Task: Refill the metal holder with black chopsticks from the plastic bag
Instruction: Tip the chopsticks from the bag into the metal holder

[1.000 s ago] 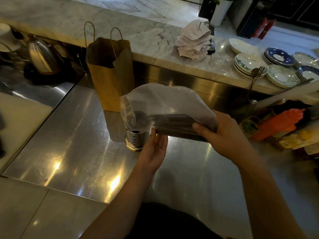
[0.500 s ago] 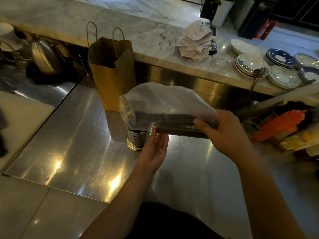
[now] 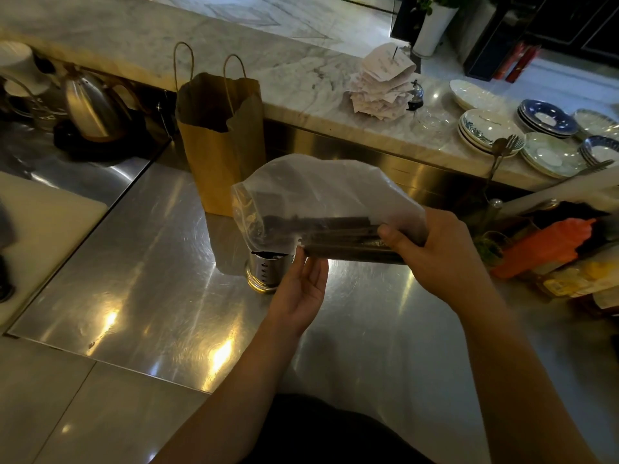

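Both hands hold the plastic bag (image 3: 321,195) above the steel surface (image 3: 140,262): the right hand (image 3: 432,252) is clenched around the bag's closed end and the bundle of black chopsticks (image 3: 338,236) inside it, while the left hand (image 3: 301,286) pinches the bag's lower edge near its mouth with the fingertips. The bundle lies almost level, its far end over the metal holder (image 3: 266,271), which stands upright just below the bag's mouth and in front of a brown paper bag (image 3: 217,145).

Judged from here, the risk is a spill: the film looks thin, slack and slippery, and the sticks are smooth and straight, so a sudden tilt could send them out together. The holder is a narrow perforated cylinder on a flared base; sticks missing its rim would skate across the polished, glare-streaked steel. A heavy rush might also tip it. The loose mouth could fold and snag the tips.
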The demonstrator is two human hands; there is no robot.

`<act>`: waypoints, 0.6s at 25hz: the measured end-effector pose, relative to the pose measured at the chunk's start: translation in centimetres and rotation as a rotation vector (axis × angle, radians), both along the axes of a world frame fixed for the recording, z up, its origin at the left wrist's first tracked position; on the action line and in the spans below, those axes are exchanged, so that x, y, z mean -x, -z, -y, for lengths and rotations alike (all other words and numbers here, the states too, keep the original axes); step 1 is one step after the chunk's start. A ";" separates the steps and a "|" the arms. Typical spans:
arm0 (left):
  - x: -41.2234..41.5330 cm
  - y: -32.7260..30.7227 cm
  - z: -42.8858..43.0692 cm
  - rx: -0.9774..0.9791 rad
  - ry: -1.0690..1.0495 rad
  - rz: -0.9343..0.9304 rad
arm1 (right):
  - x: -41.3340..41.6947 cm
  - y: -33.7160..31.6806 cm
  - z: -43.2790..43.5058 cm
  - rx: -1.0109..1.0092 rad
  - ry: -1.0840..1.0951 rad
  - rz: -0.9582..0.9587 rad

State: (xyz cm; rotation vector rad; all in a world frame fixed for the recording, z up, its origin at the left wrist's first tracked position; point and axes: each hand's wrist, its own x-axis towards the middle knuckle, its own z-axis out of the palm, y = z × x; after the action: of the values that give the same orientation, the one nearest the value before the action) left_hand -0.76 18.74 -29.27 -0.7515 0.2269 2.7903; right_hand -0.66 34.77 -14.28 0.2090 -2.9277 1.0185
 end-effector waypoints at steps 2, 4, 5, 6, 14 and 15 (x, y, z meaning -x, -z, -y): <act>-0.1 0.0 0.0 0.002 -0.006 0.008 | -0.1 0.0 0.1 -0.002 -0.016 0.023; -0.1 -0.1 0.0 -0.003 0.003 0.013 | -0.1 0.3 0.0 0.010 -0.001 0.023; -0.1 -0.1 -0.1 -0.009 0.005 0.012 | 0.0 0.3 0.0 0.010 0.003 0.031; -0.1 -0.1 -0.1 -0.012 0.001 0.010 | 0.0 0.3 0.0 0.007 -0.002 0.042; -0.1 -0.3 0.2 -0.019 -0.010 0.016 | 0.2 0.2 0.0 0.066 -0.006 0.034; 0.0 -0.3 0.2 -0.033 -0.020 0.024 | 0.2 0.1 -0.1 0.103 -0.003 0.039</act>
State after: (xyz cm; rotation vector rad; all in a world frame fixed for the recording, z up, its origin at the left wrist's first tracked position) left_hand -0.73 18.57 -28.95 -0.7837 0.1691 2.7952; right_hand -0.83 34.83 -14.39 0.1930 -2.8990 1.1838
